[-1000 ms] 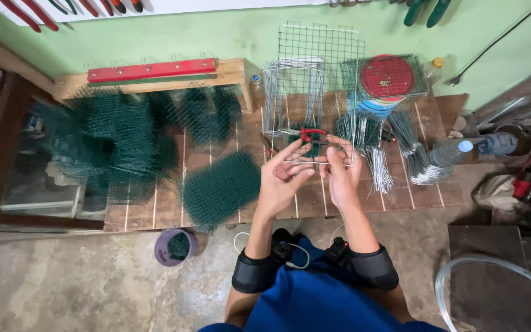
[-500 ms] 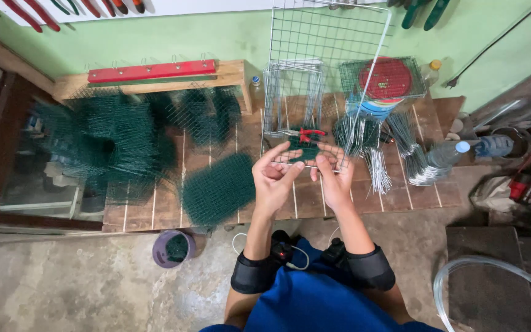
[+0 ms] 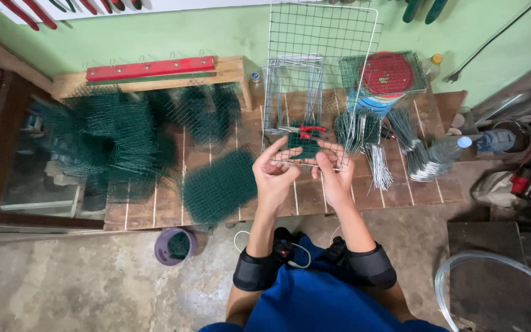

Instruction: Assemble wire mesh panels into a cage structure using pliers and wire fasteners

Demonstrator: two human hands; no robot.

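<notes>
Both hands pinch the lower edge of a tall white square-grid wire panel [image 3: 321, 67]: the left hand [image 3: 276, 174] with thumb and forefinger closed on the bottom wire and the other fingers fanned, the right hand [image 3: 334, 177] with its fingertips pressed on the same edge, just beside the left. The panel stands nearly upright from the grip, its top leaning away toward the green wall [image 3: 155, 34].

Right behind the grip, a pair of red-handled pliers [image 3: 305, 131] lies on a small dark green mesh piece [image 3: 305, 144]. With only the bottom edge held, the tall panel could tip sideways or twist out of the fingers, and cut wire ends may prick them.

To the right of the grip, bundles of bent grey wire [image 3: 376, 163] lie on the slatted wooden bench [image 3: 314, 200]; a swinging corner could snag them. Left of the grip lies a rolled dark green mesh sheet [image 3: 219, 187].
</notes>
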